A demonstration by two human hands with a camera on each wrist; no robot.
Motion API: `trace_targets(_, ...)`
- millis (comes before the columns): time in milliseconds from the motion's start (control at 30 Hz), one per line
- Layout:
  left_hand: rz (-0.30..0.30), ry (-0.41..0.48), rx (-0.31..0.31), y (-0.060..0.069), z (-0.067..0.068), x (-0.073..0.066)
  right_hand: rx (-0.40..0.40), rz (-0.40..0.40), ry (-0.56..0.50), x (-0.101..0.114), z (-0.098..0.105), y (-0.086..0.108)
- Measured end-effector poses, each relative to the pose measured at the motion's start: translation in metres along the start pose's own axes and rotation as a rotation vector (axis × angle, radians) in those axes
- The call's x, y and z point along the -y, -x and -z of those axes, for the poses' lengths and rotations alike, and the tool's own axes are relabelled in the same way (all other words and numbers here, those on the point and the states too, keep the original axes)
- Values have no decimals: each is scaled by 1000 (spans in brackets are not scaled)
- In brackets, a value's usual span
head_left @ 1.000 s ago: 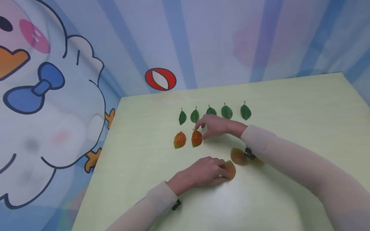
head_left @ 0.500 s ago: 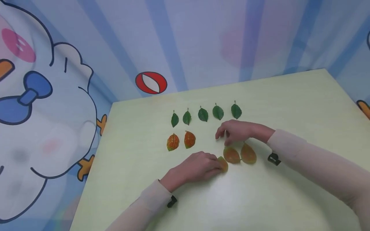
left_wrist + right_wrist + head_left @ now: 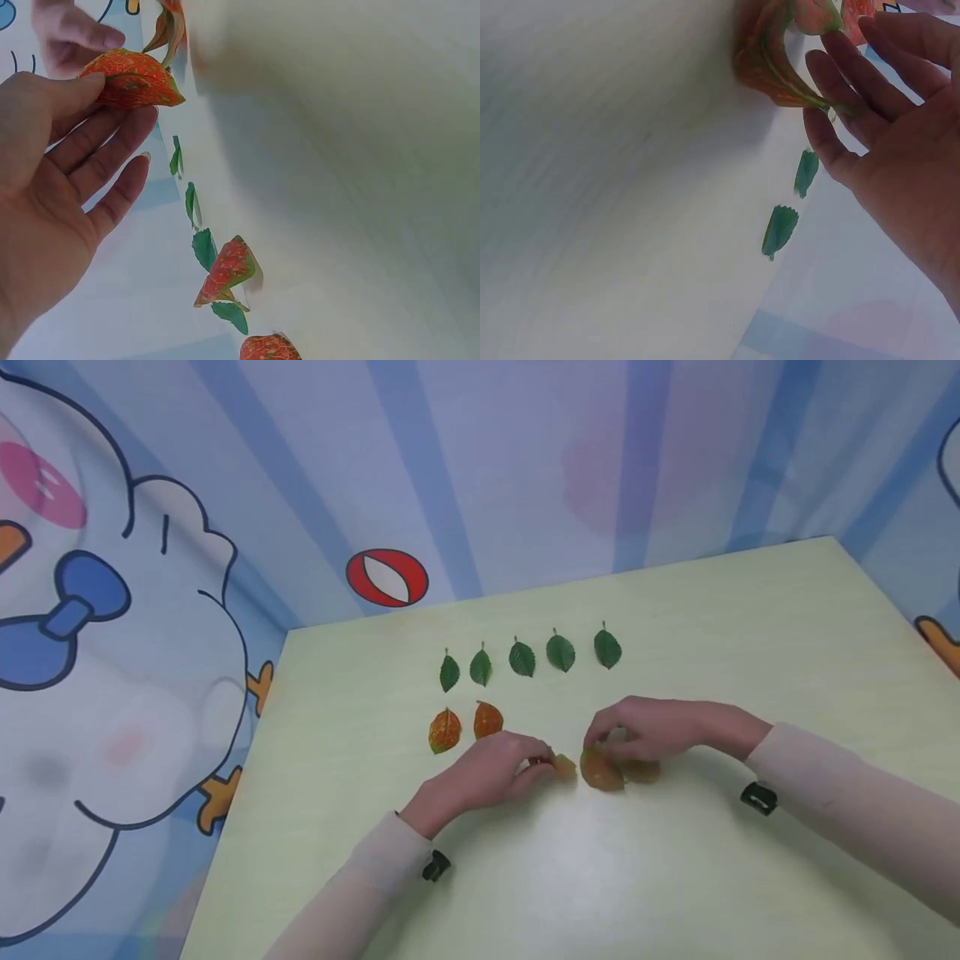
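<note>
My left hand [image 3: 483, 774] pinches an orange-red leaf [image 3: 133, 79] between thumb and fingers, just above the table. Right of it, my right hand [image 3: 652, 727] reaches down over two more orange leaves. Its fingertips touch or nearly touch the nearer leaf [image 3: 602, 770]; the other leaf [image 3: 641, 771] is partly hidden under the hand. In the right wrist view the fingers [image 3: 855, 82] are loosely bent beside a curled leaf [image 3: 776, 64]. Two orange leaves, one at the left [image 3: 445, 731] and one beside it [image 3: 488, 719], lie behind my left hand.
A row of several green leaves [image 3: 522, 657] lies farther back on the pale table [image 3: 360, 693]. Behind the table stands a striped blue wall [image 3: 517, 468] with a printed red ball [image 3: 387, 577]. A cartoon-bird panel [image 3: 150, 693] borders the left side.
My right hand has drawn back from the second left-hand orange leaf, moving right to the loose orange leaves. My left hand has moved up and left with its leaf. The view has shifted slightly.
</note>
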State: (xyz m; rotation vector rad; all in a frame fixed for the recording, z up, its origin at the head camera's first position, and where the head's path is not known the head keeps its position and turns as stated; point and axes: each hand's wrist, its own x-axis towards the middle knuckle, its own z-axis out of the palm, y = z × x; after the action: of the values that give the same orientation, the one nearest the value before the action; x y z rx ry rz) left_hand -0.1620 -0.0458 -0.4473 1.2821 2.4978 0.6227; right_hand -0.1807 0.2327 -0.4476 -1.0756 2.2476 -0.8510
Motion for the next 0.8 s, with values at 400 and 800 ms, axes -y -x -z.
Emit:
trace_targets(400, 227, 104, -66, -16, 10, 13, -83, 84, 272, 5, -22, 29)
trace_targets(800, 394, 161, -101, -37, 25, 22, -231, 201, 335, 5, -36, 29)
